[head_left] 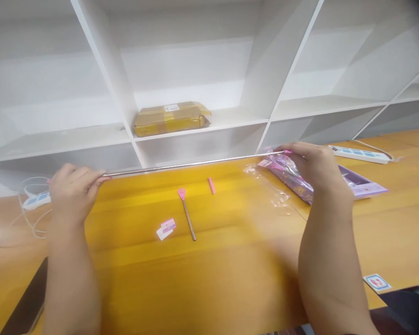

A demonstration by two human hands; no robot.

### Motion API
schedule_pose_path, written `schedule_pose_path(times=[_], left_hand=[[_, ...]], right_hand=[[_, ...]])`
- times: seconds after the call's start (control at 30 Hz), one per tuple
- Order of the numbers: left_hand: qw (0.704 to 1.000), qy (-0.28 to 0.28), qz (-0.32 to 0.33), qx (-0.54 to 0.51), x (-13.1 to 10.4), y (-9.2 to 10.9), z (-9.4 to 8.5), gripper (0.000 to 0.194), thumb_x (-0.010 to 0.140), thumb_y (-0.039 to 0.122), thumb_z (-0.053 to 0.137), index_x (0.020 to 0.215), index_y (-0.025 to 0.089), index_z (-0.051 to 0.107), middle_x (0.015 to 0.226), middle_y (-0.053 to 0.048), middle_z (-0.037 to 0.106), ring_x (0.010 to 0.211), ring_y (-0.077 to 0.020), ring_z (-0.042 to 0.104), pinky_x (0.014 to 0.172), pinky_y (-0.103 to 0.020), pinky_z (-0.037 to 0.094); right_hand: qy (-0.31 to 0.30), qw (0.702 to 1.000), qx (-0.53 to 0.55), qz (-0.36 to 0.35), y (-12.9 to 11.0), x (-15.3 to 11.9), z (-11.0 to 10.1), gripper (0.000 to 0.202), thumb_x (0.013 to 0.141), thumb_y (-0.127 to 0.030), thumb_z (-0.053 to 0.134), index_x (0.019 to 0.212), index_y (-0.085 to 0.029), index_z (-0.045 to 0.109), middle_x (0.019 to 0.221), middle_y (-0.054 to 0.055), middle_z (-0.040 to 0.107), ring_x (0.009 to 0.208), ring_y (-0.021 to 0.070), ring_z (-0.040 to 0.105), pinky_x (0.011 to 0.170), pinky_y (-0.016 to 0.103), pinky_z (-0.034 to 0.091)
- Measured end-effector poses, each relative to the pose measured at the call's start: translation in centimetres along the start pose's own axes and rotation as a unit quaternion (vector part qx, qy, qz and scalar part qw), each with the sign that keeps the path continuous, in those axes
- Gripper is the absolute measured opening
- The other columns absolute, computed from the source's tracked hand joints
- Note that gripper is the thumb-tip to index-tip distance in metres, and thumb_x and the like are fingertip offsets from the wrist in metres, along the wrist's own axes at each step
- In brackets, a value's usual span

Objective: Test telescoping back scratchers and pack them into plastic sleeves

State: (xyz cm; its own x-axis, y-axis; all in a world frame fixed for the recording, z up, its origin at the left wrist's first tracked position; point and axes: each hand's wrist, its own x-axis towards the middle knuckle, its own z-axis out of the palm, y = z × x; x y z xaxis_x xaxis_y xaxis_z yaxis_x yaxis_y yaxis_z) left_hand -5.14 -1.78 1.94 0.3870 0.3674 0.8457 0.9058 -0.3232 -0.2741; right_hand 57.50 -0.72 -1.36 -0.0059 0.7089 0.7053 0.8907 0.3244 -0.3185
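My left hand (75, 188) is closed round one end of a long, thin metal back scratcher (195, 163), where a bit of pink shows. My right hand (310, 163) pinches the other pink end, its head mostly hidden by the fingers. The rod stretches almost level between both hands, above the table's far side. Below it on the table lies a second back scratcher (187, 214) with a pink claw head and a short metal rod. Near that are a loose pink handle (211, 185) and small pink and white cards (166, 229).
Clear plastic wrapping (270, 186) and a purple package (365, 184) lie on the wooden table (202, 284) at right. Power strips (361, 154) sit at both sides. A taped cardboard box (172, 118) rests in the white shelf (230, 116). A dark flat object (26, 300) is front left.
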Motion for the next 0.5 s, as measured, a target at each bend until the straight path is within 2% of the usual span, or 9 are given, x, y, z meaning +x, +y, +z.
schedule_pose_path(times=[0.2, 0.37, 0.5], left_hand=[[0.998, -0.062, -0.006, 0.033, 0.1, 1.0, 0.6, 0.035, 0.104, 0.047, 0.061, 0.083, 0.023, 0.073, 0.075, -0.004, 0.073, 0.077, -0.0212, 0.051, 0.067, -0.03, 0.036], [0.997, -0.059, -0.045, 0.038, 0.0, 2.1, 0.4, 0.025, 0.095, 0.036, 0.065, 0.074, 0.022, 0.071, 0.064, -0.001, 0.066, 0.07, -0.0174, 0.057, 0.062, -0.027, 0.031], [0.994, -0.061, -0.075, 0.058, 0.2, 2.5, 0.3, 0.029, 0.091, 0.038, 0.063, 0.067, 0.021, 0.067, 0.059, 0.0, 0.058, 0.064, -0.0158, 0.052, 0.06, -0.026, 0.028]], right_hand=[[-0.029, 0.998, -0.015, 0.049, 0.0, 0.2, 0.4, 0.033, 0.097, -0.01, 0.053, 0.11, -0.022, 0.081, 0.104, 0.007, 0.08, 0.095, 0.0191, 0.073, 0.089, 0.027, 0.051], [-0.008, 0.998, -0.044, 0.048, 0.0, 0.4, 0.4, 0.032, 0.094, -0.011, 0.054, 0.111, -0.022, 0.079, 0.106, 0.008, 0.078, 0.097, 0.0203, 0.071, 0.089, 0.028, 0.049], [-0.01, 0.997, -0.047, 0.061, -0.2, 0.4, 0.2, 0.029, 0.094, -0.015, 0.057, 0.11, -0.022, 0.08, 0.105, 0.008, 0.078, 0.098, 0.0217, 0.07, 0.089, 0.03, 0.049]])
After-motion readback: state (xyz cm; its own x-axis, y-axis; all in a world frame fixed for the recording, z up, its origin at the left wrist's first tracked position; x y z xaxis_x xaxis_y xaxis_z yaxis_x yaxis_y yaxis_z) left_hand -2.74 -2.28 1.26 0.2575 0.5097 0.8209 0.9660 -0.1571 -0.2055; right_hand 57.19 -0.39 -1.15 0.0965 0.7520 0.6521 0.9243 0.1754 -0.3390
